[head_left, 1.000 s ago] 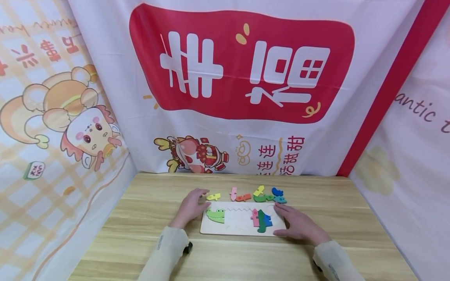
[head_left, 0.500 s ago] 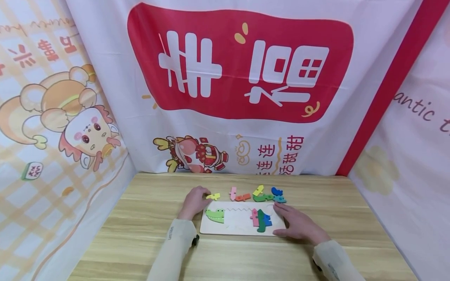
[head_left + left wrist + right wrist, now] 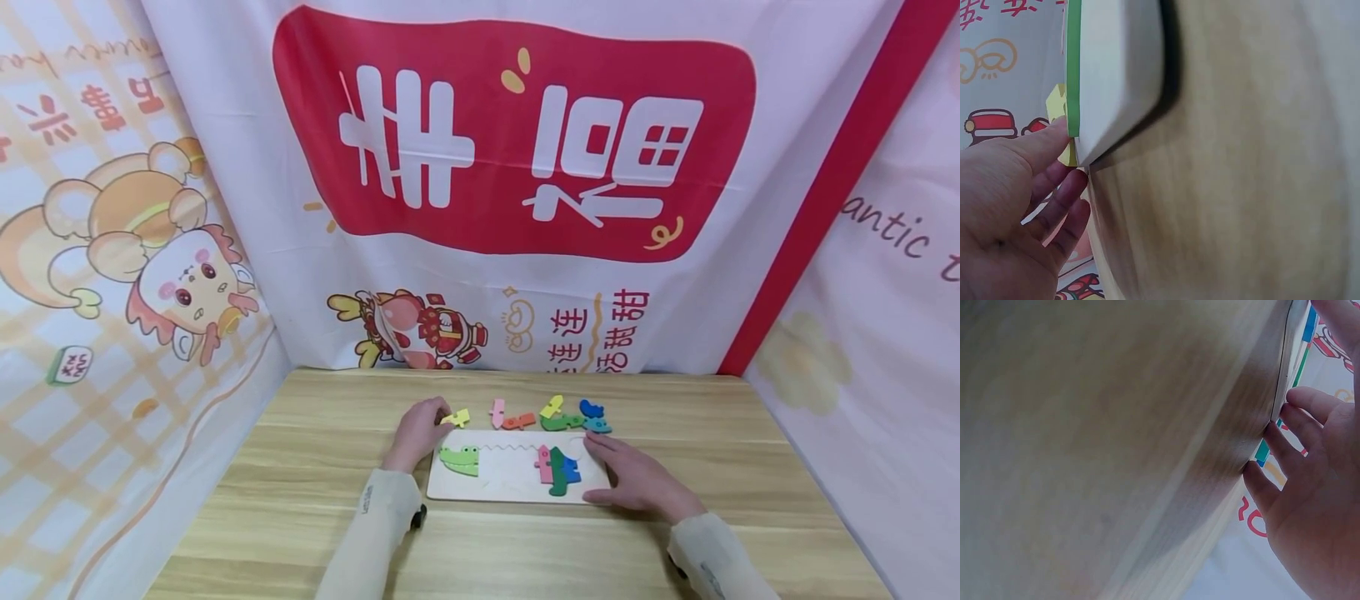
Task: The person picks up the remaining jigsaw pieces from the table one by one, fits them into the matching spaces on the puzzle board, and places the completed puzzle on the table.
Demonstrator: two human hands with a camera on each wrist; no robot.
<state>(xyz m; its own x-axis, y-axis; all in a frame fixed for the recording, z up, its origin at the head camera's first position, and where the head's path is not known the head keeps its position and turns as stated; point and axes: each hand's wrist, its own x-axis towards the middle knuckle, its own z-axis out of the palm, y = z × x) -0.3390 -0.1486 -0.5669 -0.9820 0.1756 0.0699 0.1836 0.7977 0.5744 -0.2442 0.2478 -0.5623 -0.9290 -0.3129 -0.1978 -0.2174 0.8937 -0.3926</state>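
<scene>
Pinching one end of a yellow piece (image 3: 460, 417) between thumb and finger, I am working with my left hand (image 3: 417, 432) just beyond the far left corner of a pale board (image 3: 1105, 56), which is lying on the wooden worktop (image 3: 525, 550). My right hand (image 3: 637, 477) is spreading its fingers wide, touching the board's right end. A green crocodile head (image 3: 460, 461) is lying at the board's left; a pink piece (image 3: 543, 464) and a dark green piece (image 3: 557, 475) are lying toward its right. To do this well, I judge, I should be gripping the yellow piece lightly, lifting it clear of the board's rim, and steadying the board without pushing it. My left fingers are hiding the yellow piece's end, so I am not making out its full outline. The right wrist view is showing only slivers of colour.
</scene>
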